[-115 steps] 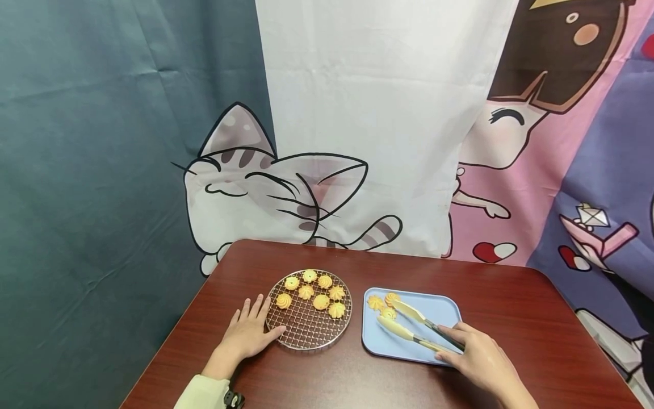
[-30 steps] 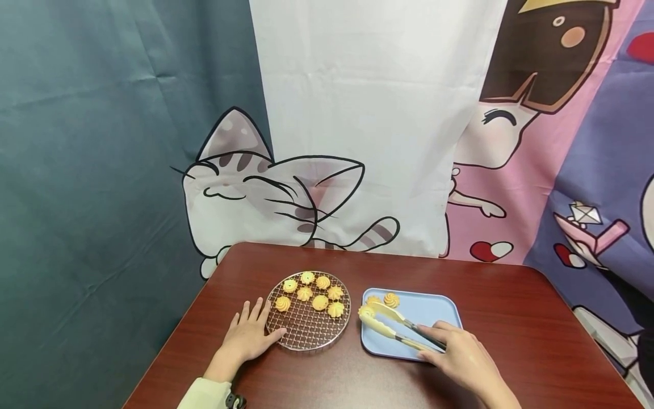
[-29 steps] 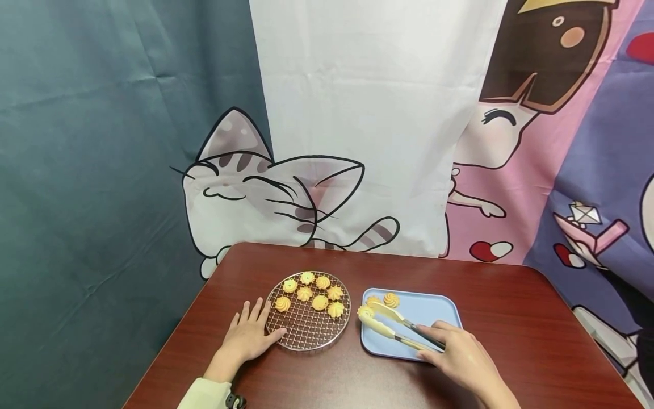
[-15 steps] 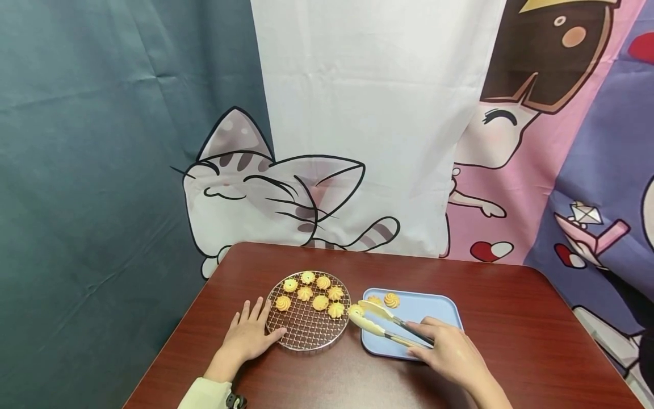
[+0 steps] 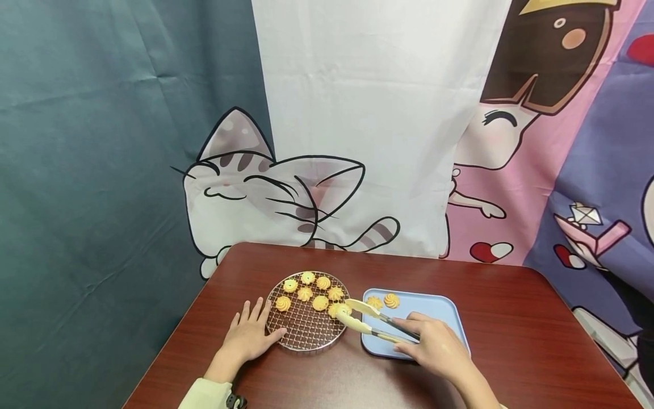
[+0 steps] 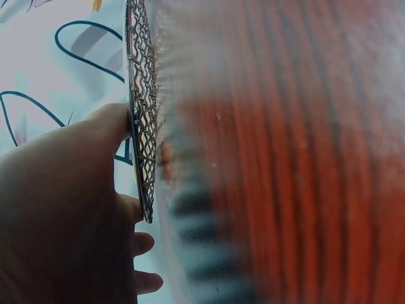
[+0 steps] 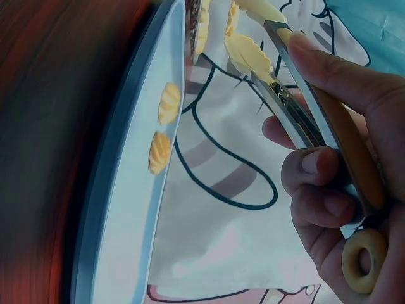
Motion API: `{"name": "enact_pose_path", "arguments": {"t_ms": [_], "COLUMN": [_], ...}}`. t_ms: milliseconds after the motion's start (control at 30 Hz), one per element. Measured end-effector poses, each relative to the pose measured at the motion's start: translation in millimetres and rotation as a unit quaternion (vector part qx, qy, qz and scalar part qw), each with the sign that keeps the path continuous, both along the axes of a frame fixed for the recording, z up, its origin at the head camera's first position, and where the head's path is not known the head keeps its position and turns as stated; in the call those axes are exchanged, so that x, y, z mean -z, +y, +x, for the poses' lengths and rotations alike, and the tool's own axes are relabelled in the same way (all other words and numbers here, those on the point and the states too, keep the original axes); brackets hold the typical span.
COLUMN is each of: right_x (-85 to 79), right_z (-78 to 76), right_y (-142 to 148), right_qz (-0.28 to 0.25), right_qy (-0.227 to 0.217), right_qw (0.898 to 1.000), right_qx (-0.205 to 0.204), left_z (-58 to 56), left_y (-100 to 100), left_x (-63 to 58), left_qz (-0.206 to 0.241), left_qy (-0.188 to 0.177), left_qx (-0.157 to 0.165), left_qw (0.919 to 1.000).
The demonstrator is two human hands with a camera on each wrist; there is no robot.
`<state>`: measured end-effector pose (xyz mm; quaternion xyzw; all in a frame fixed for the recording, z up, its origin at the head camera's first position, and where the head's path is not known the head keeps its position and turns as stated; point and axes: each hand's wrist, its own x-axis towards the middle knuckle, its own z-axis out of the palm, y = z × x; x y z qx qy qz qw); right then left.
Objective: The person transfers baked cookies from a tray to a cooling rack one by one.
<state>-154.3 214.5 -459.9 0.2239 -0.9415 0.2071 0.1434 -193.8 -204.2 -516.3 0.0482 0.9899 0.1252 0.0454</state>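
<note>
In the head view my right hand (image 5: 438, 347) grips a pair of tongs (image 5: 356, 324) with pale yellow tips and metal arms. A swirled cookie (image 7: 231, 20) is caught between the tips, above the right side of a round wire rack (image 5: 308, 334). Several cookies (image 5: 305, 293) lie on the rack, mostly toward its far side. My left hand (image 5: 246, 339) lies with spread fingers at the rack's left edge, thumb and fingers touching the rim. Two cookies (image 5: 391, 300) sit at the far left of the blue tray (image 5: 431, 309).
The dark red table (image 5: 327, 380) bears the rack on the left and the tray on the right, a small gap between them. Behind its far edge hangs a printed curtain (image 5: 388, 125) with cartoon figures.
My right hand has moved the tongs and the held cookie left, from over the tray to over the rack. The left hand has stayed at the rack's edge.
</note>
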Motion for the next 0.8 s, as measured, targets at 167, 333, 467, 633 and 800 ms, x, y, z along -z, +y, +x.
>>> {"name": "enact_pose_path", "arguments": {"t_ms": [167, 333, 467, 633, 800], "right_x": [-1.8, -2.6, -2.3, -0.3, 1.6], "right_z": [-2.9, -5.9, -8.8, -13.4, -17.5], "right_y": [-8, -15, -20, -27, -33], "right_qz": [-0.007, -0.008, -0.009, -0.009, -0.006], "right_qy": [-0.003, 0.002, 0.009, 0.019, 0.023], "right_qw": [1.0, 1.0, 0.999, 0.999, 0.998], "right_qx": [-0.015, -0.029, -0.038, -0.047, -0.054], "left_z": [0.2, -0.3, -0.9, -0.9, 0.0], "left_y": [0, 0, -1, -1, 0], "left_x": [-0.7, 0.4, 1.5, 1.4, 0.3], "left_qz": [0.004, 0.003, 0.002, 0.004, 0.005], "left_qy": [0.0, -0.001, 0.001, 0.002, -0.001], "left_qx": [-0.002, -0.002, -0.002, -0.001, -0.001], "left_qw": [1.0, 1.0, 1.0, 1.0, 1.0]}}
